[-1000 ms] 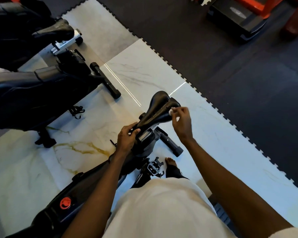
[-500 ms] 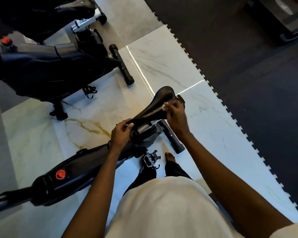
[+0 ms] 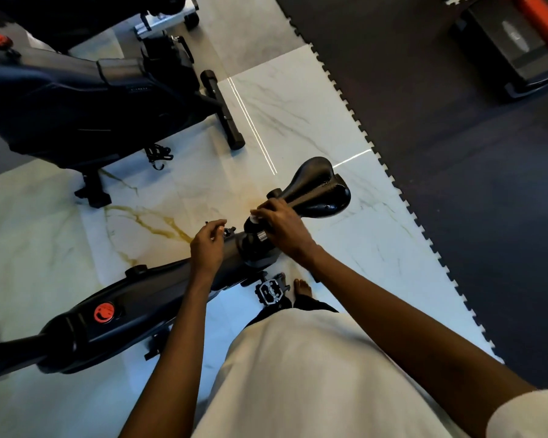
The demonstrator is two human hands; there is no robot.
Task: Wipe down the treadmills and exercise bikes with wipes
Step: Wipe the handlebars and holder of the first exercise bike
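**A:** What are we looking at in the middle of the frame?

**B:** We are looking down at a black exercise bike [image 3: 133, 308]. It is stretching from the lower left up to the centre. Its saddle [image 3: 317, 188] is sitting just right of the centre.

**A:** Where are we seeing the wipe?

**B:** We are seeing a small white wipe [image 3: 255, 219] near the centre, at the thin end of the saddle. The right hand [image 3: 282, 230] is curling its fingers round it. It is pressing the wipe onto the bike where the saddle meets the post.

**A:** What is the left hand doing?

**B:** The left hand [image 3: 206, 245] is hanging just left of the post with its fingers softly bent. We are seeing nothing held in it. We cannot tell if it is touching the bike.

**A:** What else are we seeing?

**B:** We are seeing a red knob [image 3: 104, 312] on the bike in the lower left. A pedal [image 3: 270, 292] and a bare foot [image 3: 302, 287] are showing just below the hands. A second bike [image 3: 76, 102] is standing in the upper left on the pale marble floor [image 3: 298, 105]. A treadmill [image 3: 516, 55] is sitting in the upper right on the dark mat [image 3: 456, 169].
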